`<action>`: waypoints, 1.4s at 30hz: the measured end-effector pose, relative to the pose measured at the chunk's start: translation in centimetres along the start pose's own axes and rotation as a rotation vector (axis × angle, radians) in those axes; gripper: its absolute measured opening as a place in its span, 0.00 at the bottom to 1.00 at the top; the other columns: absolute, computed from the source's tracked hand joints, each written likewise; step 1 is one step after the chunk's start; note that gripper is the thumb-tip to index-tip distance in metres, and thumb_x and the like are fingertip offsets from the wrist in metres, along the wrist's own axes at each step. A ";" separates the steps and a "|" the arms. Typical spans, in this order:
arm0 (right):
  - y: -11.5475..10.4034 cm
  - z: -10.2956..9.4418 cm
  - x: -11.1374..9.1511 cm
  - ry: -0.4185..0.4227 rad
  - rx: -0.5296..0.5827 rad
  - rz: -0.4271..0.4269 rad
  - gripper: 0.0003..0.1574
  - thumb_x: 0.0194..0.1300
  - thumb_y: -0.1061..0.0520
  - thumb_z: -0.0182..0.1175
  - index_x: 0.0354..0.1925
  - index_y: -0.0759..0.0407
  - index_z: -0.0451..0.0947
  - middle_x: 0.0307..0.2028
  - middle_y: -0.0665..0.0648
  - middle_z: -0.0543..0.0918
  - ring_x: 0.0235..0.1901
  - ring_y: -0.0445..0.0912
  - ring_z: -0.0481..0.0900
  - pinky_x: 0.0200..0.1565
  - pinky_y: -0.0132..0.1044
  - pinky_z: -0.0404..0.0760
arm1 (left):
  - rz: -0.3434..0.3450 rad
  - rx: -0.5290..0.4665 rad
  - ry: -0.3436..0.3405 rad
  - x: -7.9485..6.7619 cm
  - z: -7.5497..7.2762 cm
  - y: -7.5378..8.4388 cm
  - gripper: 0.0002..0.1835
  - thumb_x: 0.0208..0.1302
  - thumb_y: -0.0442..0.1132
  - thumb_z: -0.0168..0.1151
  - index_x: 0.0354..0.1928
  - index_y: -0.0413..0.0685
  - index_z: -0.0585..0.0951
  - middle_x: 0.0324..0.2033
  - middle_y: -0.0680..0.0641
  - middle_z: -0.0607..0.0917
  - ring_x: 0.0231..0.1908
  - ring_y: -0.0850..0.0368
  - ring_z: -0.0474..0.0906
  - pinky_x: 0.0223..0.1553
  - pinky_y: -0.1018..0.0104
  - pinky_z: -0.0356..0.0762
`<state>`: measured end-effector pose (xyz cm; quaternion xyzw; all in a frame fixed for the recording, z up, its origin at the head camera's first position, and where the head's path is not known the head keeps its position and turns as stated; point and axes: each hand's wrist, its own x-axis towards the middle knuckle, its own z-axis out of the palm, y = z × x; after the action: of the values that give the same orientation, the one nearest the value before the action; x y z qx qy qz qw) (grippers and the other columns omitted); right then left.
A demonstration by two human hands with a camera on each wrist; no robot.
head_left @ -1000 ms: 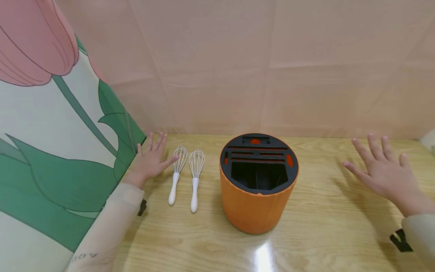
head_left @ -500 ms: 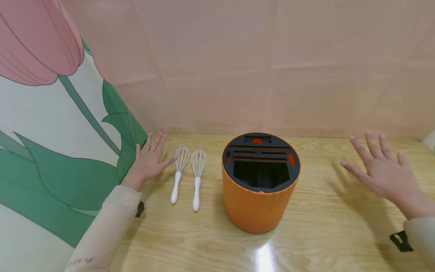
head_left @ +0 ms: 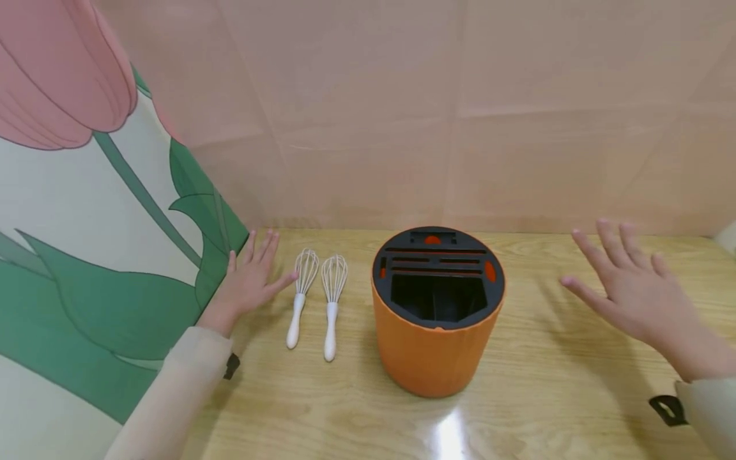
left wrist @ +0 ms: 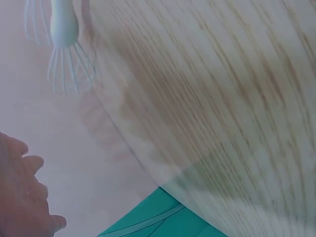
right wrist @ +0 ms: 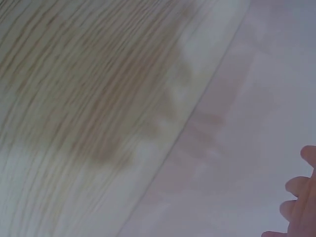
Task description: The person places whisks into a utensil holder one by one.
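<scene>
Two whisks with white handles lie side by side on the table, the left whisk and the right whisk, wire ends away from me. To their right stands an orange utensil holder with a black slotted top. My left hand is spread just left of the whisks, its thumb tip overlapping the left whisk's wires in the head view; whether it touches cannot be told. My right hand hovers with spread fingers over the table, well right of the holder. Neither hand holds anything.
The wooden table ends at a pinkish cloth backdrop. At the left rises a panel with a printed tulip, close beside my left arm. A whitish object shows at the far right edge.
My right hand has moved a little to the left, toward the holder. The left hand has shifted slightly back toward me. Whisks and holder stay put.
</scene>
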<state>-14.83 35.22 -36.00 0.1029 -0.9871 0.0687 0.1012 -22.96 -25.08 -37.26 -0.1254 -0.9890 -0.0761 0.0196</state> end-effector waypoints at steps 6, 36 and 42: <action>-1.1 -0.6 -0.3 0.012 0.007 -0.022 0.54 0.73 0.36 0.51 0.80 0.43 0.30 0.77 0.51 0.21 0.75 0.51 0.14 0.66 0.75 0.27 | 0.022 0.005 0.033 -0.6 0.0 0.3 0.52 0.67 0.73 0.44 0.80 0.55 0.36 0.79 0.50 0.38 0.78 0.47 0.21 0.71 0.26 0.31; -7.1 -4.2 -1.2 0.199 0.225 -0.258 0.54 0.65 0.48 0.65 0.79 0.46 0.47 0.80 0.55 0.39 0.79 0.57 0.35 0.75 0.63 0.39 | 0.207 0.005 0.013 -2.0 -0.1 5.4 0.48 0.67 0.68 0.53 0.78 0.47 0.52 0.78 0.46 0.53 0.79 0.42 0.41 0.67 0.29 0.59; -8.1 -4.6 -1.3 0.233 0.232 -0.318 0.53 0.64 0.47 0.66 0.79 0.47 0.50 0.80 0.56 0.42 0.79 0.55 0.37 0.77 0.57 0.41 | 0.226 -0.008 0.014 -2.2 0.2 5.8 0.47 0.67 0.66 0.56 0.77 0.46 0.56 0.76 0.42 0.60 0.75 0.40 0.55 0.58 0.30 0.71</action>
<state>-11.00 28.37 -30.90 0.2594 -0.9257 0.1763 0.2115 -19.37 -20.02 -36.78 -0.2358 -0.9680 -0.0785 0.0345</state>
